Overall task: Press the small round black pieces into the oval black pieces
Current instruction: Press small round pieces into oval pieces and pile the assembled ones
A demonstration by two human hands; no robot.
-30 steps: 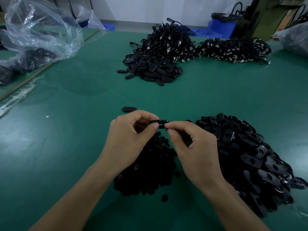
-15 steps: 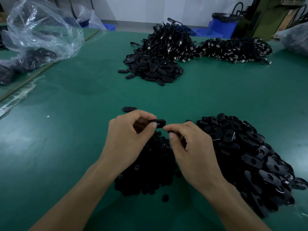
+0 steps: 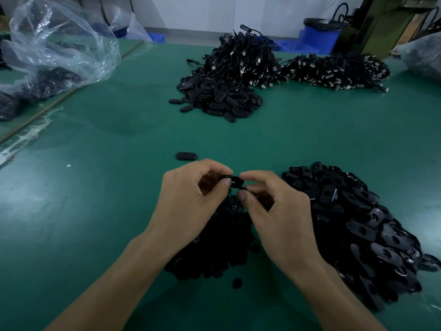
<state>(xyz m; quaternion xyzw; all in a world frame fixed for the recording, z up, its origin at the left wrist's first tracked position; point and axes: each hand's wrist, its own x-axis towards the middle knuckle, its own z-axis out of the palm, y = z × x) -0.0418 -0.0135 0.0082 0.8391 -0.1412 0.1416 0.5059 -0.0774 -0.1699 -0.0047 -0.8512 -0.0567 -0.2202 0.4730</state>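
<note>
Above the heap of small round black pieces [image 3: 214, 254] by the near edge of the desk [image 3: 107, 199], the oval black piece [image 3: 235, 182] is held long axis left to right, left hand [image 3: 188, 201] pinching its left end, right hand [image 3: 279, 211] pinching its right end, likely the pressing side.

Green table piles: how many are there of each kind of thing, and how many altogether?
Oval-piece piles: 2
Small round-piece piles: 1
Cable heaps: 2
Total: 5
</note>
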